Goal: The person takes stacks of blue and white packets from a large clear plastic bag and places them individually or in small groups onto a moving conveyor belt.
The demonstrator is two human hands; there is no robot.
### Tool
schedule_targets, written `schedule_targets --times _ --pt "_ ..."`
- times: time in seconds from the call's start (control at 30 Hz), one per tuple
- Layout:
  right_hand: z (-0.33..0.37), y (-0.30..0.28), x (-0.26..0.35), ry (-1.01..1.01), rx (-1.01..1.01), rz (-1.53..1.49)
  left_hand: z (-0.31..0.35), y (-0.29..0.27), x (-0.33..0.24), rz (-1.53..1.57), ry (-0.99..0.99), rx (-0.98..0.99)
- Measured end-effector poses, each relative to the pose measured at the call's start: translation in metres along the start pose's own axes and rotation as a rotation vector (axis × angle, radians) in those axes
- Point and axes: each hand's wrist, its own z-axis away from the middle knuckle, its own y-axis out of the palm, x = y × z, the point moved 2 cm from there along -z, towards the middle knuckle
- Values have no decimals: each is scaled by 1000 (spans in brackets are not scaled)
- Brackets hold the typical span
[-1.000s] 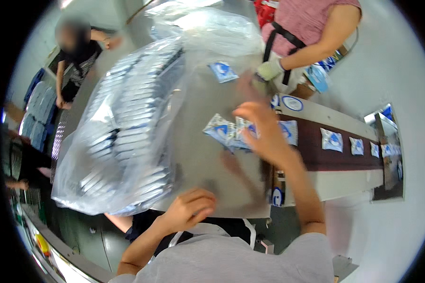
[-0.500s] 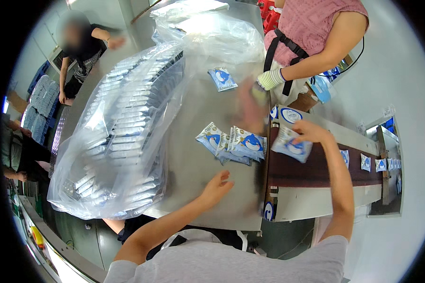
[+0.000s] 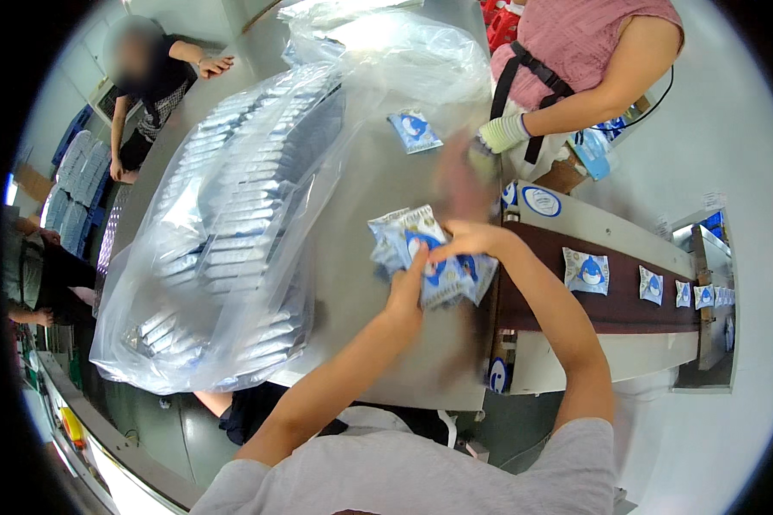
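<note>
Over the metal table's right end, both of my hands meet at a cluster of small blue-and-white packets [image 3: 451, 287] with a whale picture. My left hand [image 3: 408, 287] closes on the near left side of the cluster, thumb up against a packet face. From the right, my right hand [image 3: 474, 239] pinches the upper edge of the same packets. Several packets overlap there, so how many each hand holds is hidden. Left of my hands lies a big clear plastic bag [image 3: 318, 197] filled with rows of packets.
A conveyor belt [image 3: 532, 300] at the right carries a line of spaced packets [image 3: 586, 271]. One loose packet [image 3: 415, 131] lies farther back on the table [image 3: 352, 343]. Across it, a co-worker's gloved hand [image 3: 500, 135] reaches in. More clear plastic [image 3: 404, 51] lies at the back.
My right hand has moved left from the belt to the packets on the table. My left hand has moved up and right and closed on them. Belt packets have advanced toward the table.
</note>
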Motion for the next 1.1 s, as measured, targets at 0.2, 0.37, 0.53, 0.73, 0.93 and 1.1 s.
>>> schedule_targets --times 0.2,0.37,0.53,0.73,0.93,1.1 --pt "-42 43 26 95 -432 -282 -81 -75 -28 -810 436 -617" --pt "-39 95 38 -73 -666 -699 -28 -60 -59 -415 217 22" --pt "-13 144 55 -547 -794 -692 20 -75 -57 -520 671 199" --pt "5 190 -8 -594 -495 -236 37 -122 -33 -994 690 599" --pt "26 223 23 -586 -584 -465 53 -143 -33 -1160 806 449" --pt "46 218 57 -575 -543 -298 112 -110 -65 -1221 937 380"
